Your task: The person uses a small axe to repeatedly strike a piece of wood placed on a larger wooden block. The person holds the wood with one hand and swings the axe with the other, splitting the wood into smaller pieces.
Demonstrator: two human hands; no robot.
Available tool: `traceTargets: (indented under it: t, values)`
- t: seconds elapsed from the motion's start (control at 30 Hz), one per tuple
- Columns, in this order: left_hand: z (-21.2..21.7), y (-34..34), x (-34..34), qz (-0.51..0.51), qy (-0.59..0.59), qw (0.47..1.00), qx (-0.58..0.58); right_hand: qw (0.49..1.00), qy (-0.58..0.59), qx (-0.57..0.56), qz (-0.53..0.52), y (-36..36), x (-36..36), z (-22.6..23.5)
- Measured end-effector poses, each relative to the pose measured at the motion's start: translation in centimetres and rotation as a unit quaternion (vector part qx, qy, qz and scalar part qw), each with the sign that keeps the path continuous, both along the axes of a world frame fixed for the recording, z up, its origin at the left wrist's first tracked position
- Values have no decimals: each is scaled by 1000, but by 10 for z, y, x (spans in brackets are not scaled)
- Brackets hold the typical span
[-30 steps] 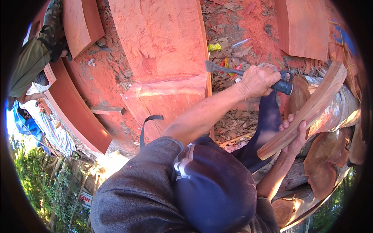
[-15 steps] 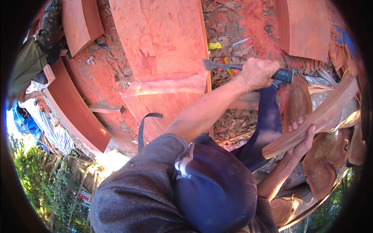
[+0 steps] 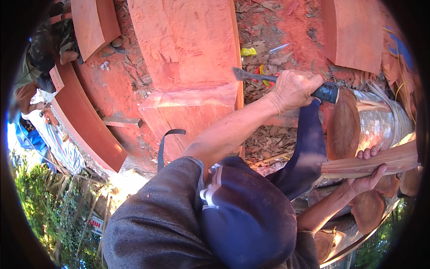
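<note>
My left hand [image 3: 296,88] is closed around a chisel [image 3: 326,92], whose black-wrapped handle sticks out to the right. Its flared metal blade points left, and the tip lies over the right edge of a big reddish wooden beam [image 3: 192,42]. A stepped cut crosses that beam, with a sloping face on its near side. Off to the right, my right hand [image 3: 365,183] grips a thick split billet of wood [image 3: 380,162] from beneath, fingers curled over its upper side. The billet lies almost level, apart from the chisel.
A log [image 3: 378,116] with a cut end lies beside the billet, with more cut wood [image 3: 368,210] nearer. Curved timbers [image 3: 89,116] stand at left, where another person's hand [image 3: 27,99] shows. Another block [image 3: 351,33] sits at far right. Dry leaves [image 3: 273,141] litter the red ground.
The billet in my right hand has swung right and toward me, turning from a steep slant to nearly level. The chisel and my left hand have barely shifted.
</note>
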State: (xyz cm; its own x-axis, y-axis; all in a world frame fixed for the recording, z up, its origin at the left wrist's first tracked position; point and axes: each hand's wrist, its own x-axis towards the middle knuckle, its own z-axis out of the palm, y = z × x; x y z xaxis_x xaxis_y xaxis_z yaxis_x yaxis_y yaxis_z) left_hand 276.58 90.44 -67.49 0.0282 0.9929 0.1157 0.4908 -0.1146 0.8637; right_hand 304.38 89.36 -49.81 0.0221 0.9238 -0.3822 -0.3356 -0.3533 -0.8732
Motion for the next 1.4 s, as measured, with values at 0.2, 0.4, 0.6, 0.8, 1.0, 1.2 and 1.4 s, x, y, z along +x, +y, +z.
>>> traceTargets:
  t: [0.2,0.4,0.6,0.8,1.0,1.2,1.4]
  values:
    - [0,0,-3,6,-6,1000,4,999,27,-29,-4,-5,-7,-12]
    - [-6,7,1,30,3,1000,9,998,32,-56,0,-10,-25,-22]
    - [-8,9,0,63,-4,998,11,999,-23,-33,-16,0,-35,-12]
    - [-8,10,0,50,3,999,2,968,-227,-89,-68,2,-80,-17]
    - [-12,5,-13,56,19,998,-14,890,-355,-242,156,-40,-112,-43]
    - [0,-1,-17,56,-14,998,-8,964,-248,-94,19,12,-62,-2]
    - [4,3,-14,101,-17,995,-5,997,-53,23,44,104,-56,-12]
